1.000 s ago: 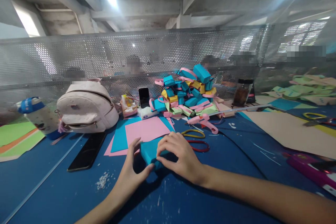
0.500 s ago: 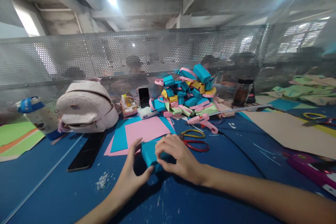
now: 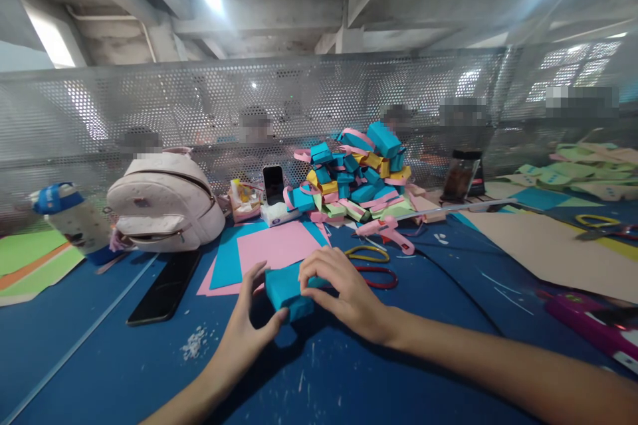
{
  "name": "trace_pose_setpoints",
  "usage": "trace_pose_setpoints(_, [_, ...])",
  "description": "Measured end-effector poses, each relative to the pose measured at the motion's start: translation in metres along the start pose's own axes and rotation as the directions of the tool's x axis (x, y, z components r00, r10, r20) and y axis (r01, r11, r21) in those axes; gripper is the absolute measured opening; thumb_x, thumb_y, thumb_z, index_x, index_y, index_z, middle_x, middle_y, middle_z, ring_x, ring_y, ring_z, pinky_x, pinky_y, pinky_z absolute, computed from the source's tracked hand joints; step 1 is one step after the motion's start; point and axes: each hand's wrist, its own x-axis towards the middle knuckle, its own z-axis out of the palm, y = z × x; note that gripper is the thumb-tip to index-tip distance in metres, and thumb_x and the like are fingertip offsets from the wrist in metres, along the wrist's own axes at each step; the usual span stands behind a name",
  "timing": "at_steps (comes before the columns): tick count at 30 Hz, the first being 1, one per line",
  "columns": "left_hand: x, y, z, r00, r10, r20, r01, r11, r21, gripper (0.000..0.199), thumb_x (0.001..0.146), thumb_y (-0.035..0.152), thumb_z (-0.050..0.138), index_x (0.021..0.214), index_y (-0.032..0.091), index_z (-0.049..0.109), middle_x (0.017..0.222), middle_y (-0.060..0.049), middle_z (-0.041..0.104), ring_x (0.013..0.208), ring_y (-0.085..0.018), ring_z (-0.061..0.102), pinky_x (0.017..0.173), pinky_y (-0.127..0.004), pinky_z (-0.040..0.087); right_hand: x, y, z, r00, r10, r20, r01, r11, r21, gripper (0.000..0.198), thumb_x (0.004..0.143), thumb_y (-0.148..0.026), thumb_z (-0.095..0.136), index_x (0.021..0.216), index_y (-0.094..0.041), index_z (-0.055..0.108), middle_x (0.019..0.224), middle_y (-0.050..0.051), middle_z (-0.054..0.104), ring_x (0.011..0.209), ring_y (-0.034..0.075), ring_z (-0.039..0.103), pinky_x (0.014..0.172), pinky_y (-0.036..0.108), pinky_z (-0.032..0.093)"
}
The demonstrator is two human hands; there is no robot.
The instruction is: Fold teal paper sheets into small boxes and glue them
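Observation:
A small teal paper box (image 3: 286, 289) rests on the dark blue table (image 3: 124, 358), just in front of me. My left hand (image 3: 246, 329) cups its left side, thumb under the near corner and fingers up along the edge. My right hand (image 3: 339, 289) lies over the box's top and right side, fingers curled onto it. Behind the box lie pink and teal paper sheets (image 3: 272, 246).
A heap of teal, pink and yellow paper boxes (image 3: 356, 176) stands at the back, with a pink glue gun (image 3: 386, 231) and scissors (image 3: 371, 265) near it. A pale backpack (image 3: 164, 202), a black phone (image 3: 164, 285) and a bottle (image 3: 72, 216) sit left. A perforated metal screen (image 3: 199, 106) closes the far side.
Both hands have turned and lifted the teal box slightly; it now sits a little higher and more tilted. My right hand's fingers have slid further over its top.

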Motion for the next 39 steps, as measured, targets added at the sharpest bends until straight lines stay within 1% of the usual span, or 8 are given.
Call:
trace_pose_setpoints(6, [-0.0011,0.0004,0.0002,1.000,0.005,0.001,-0.005,1.000,0.007,0.070,0.084,0.049,0.064,0.141,0.029,0.028,0.148,-0.013,0.037,0.135,-0.032,0.042,0.112,-0.052,0.033,-0.0014,0.0024,0.0012,0.998,-0.059,-0.013,0.057,0.993,-0.107,0.011,0.095,-0.033,0.060,0.092,-0.023,0.061,0.098,0.002,0.067,0.095,0.020,0.055,0.089,0.036,0.035])
trace_pose_setpoints(15, [-0.0021,0.0014,0.0008,0.998,0.043,-0.039,-0.038,0.994,0.105,0.069,0.084,0.042,0.066,0.141,0.030,0.029,0.150,-0.011,0.035,0.139,-0.032,0.035,0.115,-0.053,0.028,-0.0013,-0.0027,0.0009,0.993,-0.110,0.040,0.117,0.958,-0.262,0.005,0.094,-0.024,0.058,0.090,-0.021,0.058,0.095,0.002,0.066,0.090,0.020,0.052,0.082,0.035,0.034])
trace_pose_setpoints(18, [-0.0026,0.0018,0.0008,0.998,0.060,-0.029,-0.057,0.991,0.122,0.069,0.083,0.040,0.065,0.141,0.029,0.029,0.150,-0.011,0.034,0.139,-0.032,0.035,0.115,-0.053,0.027,-0.0012,-0.0036,0.0019,0.993,-0.100,0.069,0.114,0.962,-0.247,0.003,0.092,-0.021,0.058,0.090,-0.021,0.055,0.096,0.002,0.065,0.091,0.020,0.052,0.082,0.035,0.034])
trace_pose_setpoints(23, [-0.0033,0.0029,0.0002,0.996,0.089,0.001,-0.089,0.991,0.104,0.068,0.083,0.039,0.065,0.140,0.028,0.029,0.150,-0.011,0.034,0.138,-0.033,0.036,0.115,-0.054,0.028,-0.0006,-0.0019,0.0049,0.994,-0.027,0.105,0.039,0.993,-0.109,0.007,0.089,-0.018,0.058,0.089,-0.022,0.052,0.097,0.001,0.064,0.094,0.020,0.053,0.084,0.035,0.036])
trace_pose_setpoints(26, [-0.0026,0.0014,-0.0004,0.995,0.102,0.009,-0.102,0.989,0.107,0.068,0.084,0.041,0.064,0.140,0.028,0.028,0.150,-0.012,0.033,0.138,-0.032,0.036,0.115,-0.053,0.028,-0.0002,-0.0007,0.0054,0.993,-0.032,0.115,0.036,0.999,-0.039,0.007,0.090,-0.020,0.058,0.089,-0.022,0.051,0.096,0.001,0.063,0.093,0.019,0.053,0.085,0.035,0.037])
trace_pose_setpoints(30, [0.0006,-0.0030,-0.0020,0.996,0.085,0.005,-0.085,0.994,0.062,0.068,0.085,0.045,0.063,0.140,0.027,0.028,0.147,-0.014,0.037,0.136,-0.032,0.039,0.114,-0.053,0.030,0.0012,-0.0001,0.0022,0.998,-0.019,0.058,0.019,1.000,0.009,0.007,0.093,-0.025,0.053,0.087,-0.022,0.049,0.093,0.002,0.061,0.090,0.019,0.053,0.085,0.035,0.038])
trace_pose_setpoints(35, [0.0009,-0.0009,-0.0020,0.998,0.052,-0.022,-0.051,0.998,0.020,0.067,0.086,0.049,0.062,0.140,0.028,0.028,0.146,-0.013,0.039,0.136,-0.032,0.040,0.112,-0.052,0.033,0.0033,0.0007,-0.0037,1.000,0.022,-0.020,-0.022,1.000,-0.022,0.015,0.098,-0.032,0.052,0.086,-0.023,0.055,0.093,0.001,0.064,0.092,0.019,0.056,0.087,0.036,0.038])
trace_pose_setpoints(39, [-0.0015,0.0029,-0.0011,0.999,0.047,-0.019,-0.046,0.998,0.042,0.069,0.084,0.050,0.064,0.141,0.031,0.028,0.148,-0.010,0.037,0.138,-0.031,0.038,0.114,-0.049,0.032,0.0016,0.0024,-0.0042,0.997,-0.079,-0.007,0.077,0.989,-0.126,0.009,0.093,-0.031,0.063,0.090,-0.023,0.061,0.096,0.000,0.067,0.093,0.019,0.057,0.085,0.034,0.037])
